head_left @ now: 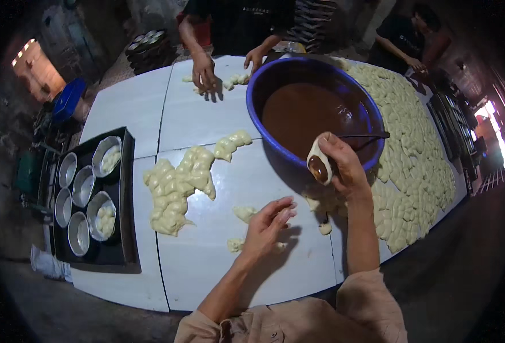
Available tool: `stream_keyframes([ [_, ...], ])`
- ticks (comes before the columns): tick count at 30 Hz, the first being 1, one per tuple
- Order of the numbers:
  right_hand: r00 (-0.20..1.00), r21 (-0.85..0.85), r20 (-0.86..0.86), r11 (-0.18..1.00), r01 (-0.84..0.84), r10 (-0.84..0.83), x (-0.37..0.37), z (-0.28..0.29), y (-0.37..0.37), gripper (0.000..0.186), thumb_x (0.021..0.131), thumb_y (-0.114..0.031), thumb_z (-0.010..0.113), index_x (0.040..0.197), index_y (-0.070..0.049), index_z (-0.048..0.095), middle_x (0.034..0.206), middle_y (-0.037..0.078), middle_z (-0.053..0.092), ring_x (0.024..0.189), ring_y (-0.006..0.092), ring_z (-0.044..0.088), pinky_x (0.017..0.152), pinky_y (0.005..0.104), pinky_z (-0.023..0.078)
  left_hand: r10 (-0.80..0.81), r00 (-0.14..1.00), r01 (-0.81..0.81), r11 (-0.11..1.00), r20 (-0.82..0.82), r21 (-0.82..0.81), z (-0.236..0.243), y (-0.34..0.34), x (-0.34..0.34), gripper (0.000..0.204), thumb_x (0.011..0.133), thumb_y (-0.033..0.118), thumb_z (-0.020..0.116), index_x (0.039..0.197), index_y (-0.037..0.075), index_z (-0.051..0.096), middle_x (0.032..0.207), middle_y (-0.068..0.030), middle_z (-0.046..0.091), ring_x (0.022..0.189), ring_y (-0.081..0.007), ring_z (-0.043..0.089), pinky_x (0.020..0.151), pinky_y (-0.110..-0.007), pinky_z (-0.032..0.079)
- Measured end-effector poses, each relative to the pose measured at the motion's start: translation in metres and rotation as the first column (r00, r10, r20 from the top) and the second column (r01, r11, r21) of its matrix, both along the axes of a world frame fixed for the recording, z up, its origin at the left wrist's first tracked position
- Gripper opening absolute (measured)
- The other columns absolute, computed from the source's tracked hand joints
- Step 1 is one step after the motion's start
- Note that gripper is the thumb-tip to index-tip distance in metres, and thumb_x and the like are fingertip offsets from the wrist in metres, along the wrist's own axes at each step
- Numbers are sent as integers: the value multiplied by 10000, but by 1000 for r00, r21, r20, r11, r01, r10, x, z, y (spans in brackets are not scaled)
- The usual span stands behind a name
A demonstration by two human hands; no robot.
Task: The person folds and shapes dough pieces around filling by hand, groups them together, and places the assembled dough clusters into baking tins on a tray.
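So the right hand (351, 166) has its grip closed around a dough piece (314, 152), thumb on top, and there's a glossy blob of brown filling (318, 170) sitting in the pale dough. It's all up off the table (207, 274), right by the near rim of a big blue tub (253, 114). The left hand (267, 226) is lower and off to the left, fingers half curled with a loose gap, and I can't see anything in that grip. Couple of small dough scraps (244, 213) are on the table just beside it. The tub's got a wide pool of brown paste (298, 114) in it, plus a dark spoon (372, 135) with its handle lying over toward the right rim. To the right of that, one side of the table is covered in a packed spread of pale dough lumps (404, 120). Over to the left there's a bumpy dough mass (175, 186), then a black tray (128, 228) with six round metal tins (83, 187) on it. The two tins on the tray's right side have bits of dough inside. Across the table a co-worker's hand (204, 74) hangs over some more dough bits (236, 81), with their other hand near the tub. Another person (407, 43) is at the far right corner, and there's a blue container (69, 100) way over on the left.
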State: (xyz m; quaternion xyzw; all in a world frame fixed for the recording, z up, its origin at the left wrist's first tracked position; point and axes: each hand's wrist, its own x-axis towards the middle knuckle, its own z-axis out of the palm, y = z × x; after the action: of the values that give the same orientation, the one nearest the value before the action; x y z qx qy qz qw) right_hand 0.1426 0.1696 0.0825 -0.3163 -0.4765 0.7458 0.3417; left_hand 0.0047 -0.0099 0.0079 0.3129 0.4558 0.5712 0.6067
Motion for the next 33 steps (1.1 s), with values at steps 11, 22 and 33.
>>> stream_keyframes([
  [11,997,-94,-64,995,-41,35,1,-61,-94,219,926,-112,603,1128,-71,530,1039,18,605,979,86,585,856,279,502,373,840,-298,924,394,-239,-22,-2,4,290,977,223,615,1156,-4,622,1013,-66,692,867,-127,665,798,-261,540],
  [22,853,779,265,621,85,-449,-28,-94,-140,205,850,-19,696,1054,-2,697,1003,110,628,845,196,628,790,312,513,509,846,-504,861,-161,70,-24,-13,5,413,910,206,716,1244,-25,634,1059,-102,687,948,-134,634,834,-243,517],
  [33,994,497,90,867,7,-60,-1,-94,-142,282,871,-44,694,1153,-31,672,1119,93,619,982,159,589,823,287,488,85,996,-86,987,-18,-138,6,-12,-27,353,913,284,702,1132,8,676,973,-75,701,859,-143,668,706,-275,568],
])
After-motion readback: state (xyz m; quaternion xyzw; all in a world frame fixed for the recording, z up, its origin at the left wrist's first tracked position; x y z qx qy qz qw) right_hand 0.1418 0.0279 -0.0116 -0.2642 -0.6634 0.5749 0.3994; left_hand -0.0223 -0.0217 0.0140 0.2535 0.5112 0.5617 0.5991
